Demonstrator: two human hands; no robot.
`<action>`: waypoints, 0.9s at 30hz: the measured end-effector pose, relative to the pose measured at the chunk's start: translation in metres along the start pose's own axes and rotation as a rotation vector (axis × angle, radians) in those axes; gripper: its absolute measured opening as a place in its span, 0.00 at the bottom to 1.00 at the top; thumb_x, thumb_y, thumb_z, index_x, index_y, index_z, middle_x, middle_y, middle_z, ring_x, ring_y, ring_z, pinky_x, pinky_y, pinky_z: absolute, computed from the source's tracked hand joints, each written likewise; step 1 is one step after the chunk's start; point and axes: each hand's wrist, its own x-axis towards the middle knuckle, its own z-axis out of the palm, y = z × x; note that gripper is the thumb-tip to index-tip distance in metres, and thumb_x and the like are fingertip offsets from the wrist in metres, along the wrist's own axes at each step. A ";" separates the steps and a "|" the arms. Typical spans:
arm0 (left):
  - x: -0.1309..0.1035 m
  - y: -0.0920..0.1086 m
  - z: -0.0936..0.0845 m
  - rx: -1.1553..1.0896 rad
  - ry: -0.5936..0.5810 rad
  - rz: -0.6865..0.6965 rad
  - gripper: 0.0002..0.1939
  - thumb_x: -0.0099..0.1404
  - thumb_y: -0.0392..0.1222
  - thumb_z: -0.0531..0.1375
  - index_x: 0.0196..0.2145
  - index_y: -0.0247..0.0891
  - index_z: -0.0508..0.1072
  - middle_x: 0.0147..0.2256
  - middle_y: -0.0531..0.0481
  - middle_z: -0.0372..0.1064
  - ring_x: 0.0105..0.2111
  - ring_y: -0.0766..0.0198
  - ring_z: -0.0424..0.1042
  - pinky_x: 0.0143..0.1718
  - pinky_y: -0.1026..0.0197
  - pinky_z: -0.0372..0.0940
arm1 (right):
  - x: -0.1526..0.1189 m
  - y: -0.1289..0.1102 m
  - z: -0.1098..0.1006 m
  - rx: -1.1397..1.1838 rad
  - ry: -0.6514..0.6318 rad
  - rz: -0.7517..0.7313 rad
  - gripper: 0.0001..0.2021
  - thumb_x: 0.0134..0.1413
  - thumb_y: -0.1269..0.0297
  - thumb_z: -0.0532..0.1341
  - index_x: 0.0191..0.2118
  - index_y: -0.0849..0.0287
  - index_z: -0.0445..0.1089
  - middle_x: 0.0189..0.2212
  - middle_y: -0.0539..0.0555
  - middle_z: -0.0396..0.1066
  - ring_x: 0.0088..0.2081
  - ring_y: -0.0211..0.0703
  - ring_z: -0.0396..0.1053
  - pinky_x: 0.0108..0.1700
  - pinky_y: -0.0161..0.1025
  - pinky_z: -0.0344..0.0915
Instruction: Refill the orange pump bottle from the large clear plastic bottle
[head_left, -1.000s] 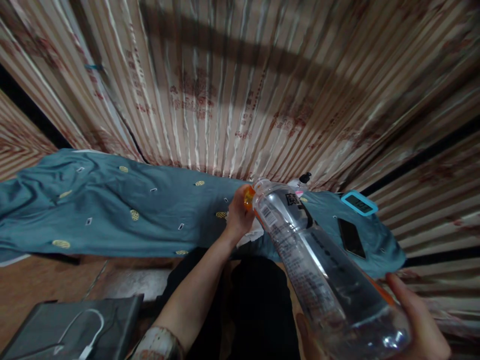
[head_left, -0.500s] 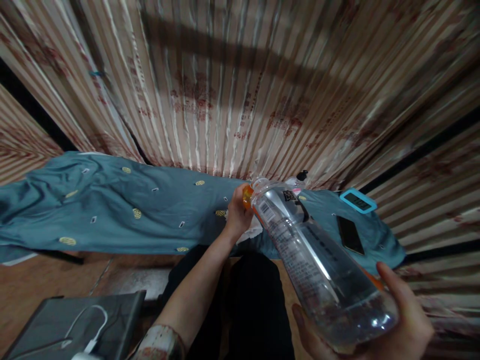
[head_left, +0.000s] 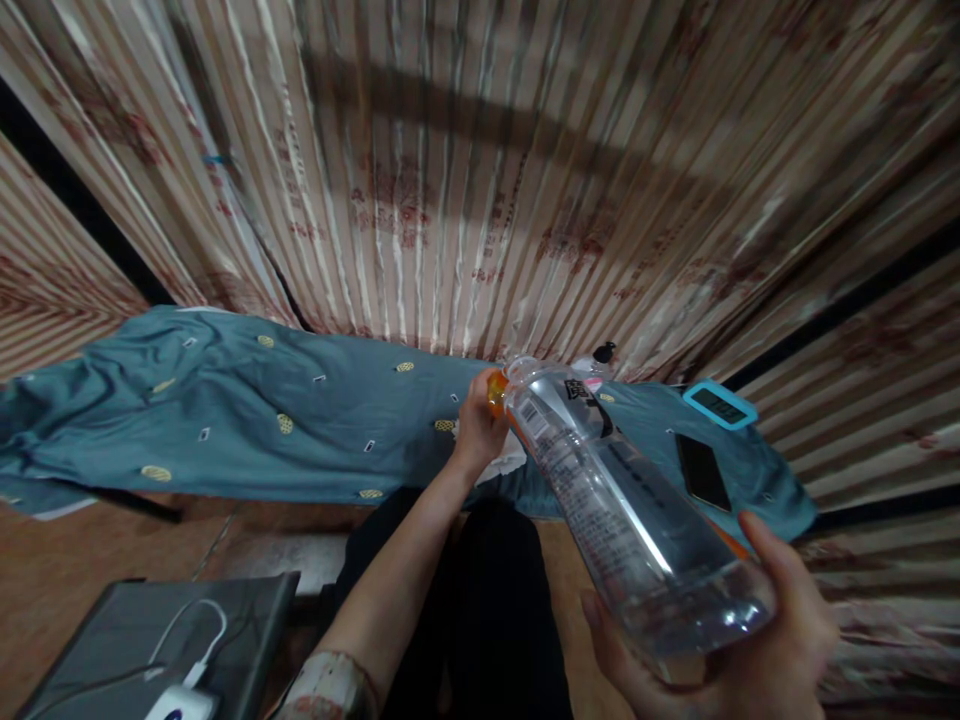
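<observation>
Two hands show, with one large clear bottle [head_left: 622, 510] and one small orange piece [head_left: 496, 393] between them; on the teal cloth [head_left: 360, 420] are one pump bottle [head_left: 598, 368], one blue-rimmed digital display [head_left: 720, 404], one dark phone [head_left: 702, 470] and one crumpled white sheet [head_left: 508, 458]. One grey stool [head_left: 112, 625] at lower left bears one white device [head_left: 181, 704] with a cable. The clear bottle lies tilted across the view, its base in the grip of the right hand [head_left: 739, 655], thumb on one side and fingers on the other, its neck just beside the left hand [head_left: 480, 425], which is curled around the orange piece. The left fingers partly hide that piece, so its shape is unclear. The left hand partly covers the white sheet, the clear bottle overlaps the pump bottle, the bottom edge cuts off the white device, and the bottle's small print is illegible.
</observation>
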 end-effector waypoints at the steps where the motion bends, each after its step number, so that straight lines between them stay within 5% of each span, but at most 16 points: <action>1: 0.000 0.000 0.000 0.002 -0.001 0.001 0.28 0.69 0.64 0.57 0.53 0.37 0.70 0.48 0.37 0.75 0.49 0.48 0.76 0.52 0.45 0.72 | 0.001 -0.001 0.000 -0.024 0.010 -0.011 0.57 0.40 0.40 0.75 0.73 0.59 0.56 0.43 0.60 0.74 0.36 0.57 0.74 0.31 0.43 0.65; 7: 0.001 0.005 0.003 0.027 0.015 -0.029 0.25 0.70 0.62 0.58 0.51 0.39 0.70 0.47 0.41 0.75 0.48 0.52 0.76 0.51 0.49 0.71 | 0.012 -0.008 0.005 0.011 0.110 -0.170 0.56 0.47 0.34 0.70 0.73 0.66 0.55 0.54 0.67 0.69 0.46 0.61 0.73 0.46 0.51 0.68; 12: 0.000 0.010 0.004 0.022 0.047 -0.056 0.22 0.70 0.58 0.59 0.51 0.39 0.70 0.47 0.41 0.75 0.47 0.53 0.75 0.51 0.50 0.70 | 0.010 -0.018 0.008 0.012 0.113 -0.168 0.53 0.53 0.36 0.67 0.73 0.69 0.54 0.54 0.70 0.69 0.47 0.60 0.72 0.45 0.49 0.68; 17: -0.001 0.014 0.004 0.014 0.067 -0.079 0.19 0.70 0.55 0.60 0.50 0.39 0.71 0.46 0.42 0.76 0.46 0.54 0.76 0.50 0.51 0.71 | 0.010 -0.008 0.006 0.019 0.118 -0.164 0.54 0.50 0.36 0.69 0.73 0.68 0.54 0.54 0.69 0.70 0.46 0.59 0.73 0.41 0.46 0.69; 22: -0.001 0.013 0.004 -0.013 0.073 -0.066 0.20 0.68 0.56 0.61 0.50 0.39 0.71 0.46 0.42 0.76 0.46 0.53 0.76 0.50 0.50 0.71 | 0.015 0.029 0.007 0.086 0.061 -0.266 0.62 0.32 0.41 0.78 0.72 0.62 0.57 0.47 0.62 0.72 0.36 0.54 0.75 0.35 0.45 0.71; 27: -0.003 0.006 0.004 -0.031 0.079 -0.020 0.22 0.68 0.57 0.62 0.52 0.39 0.70 0.47 0.40 0.76 0.47 0.52 0.76 0.49 0.48 0.72 | 0.017 0.022 0.012 0.182 0.081 -0.106 0.54 0.38 0.40 0.75 0.69 0.61 0.61 0.40 0.58 0.75 0.33 0.55 0.74 0.38 0.50 0.72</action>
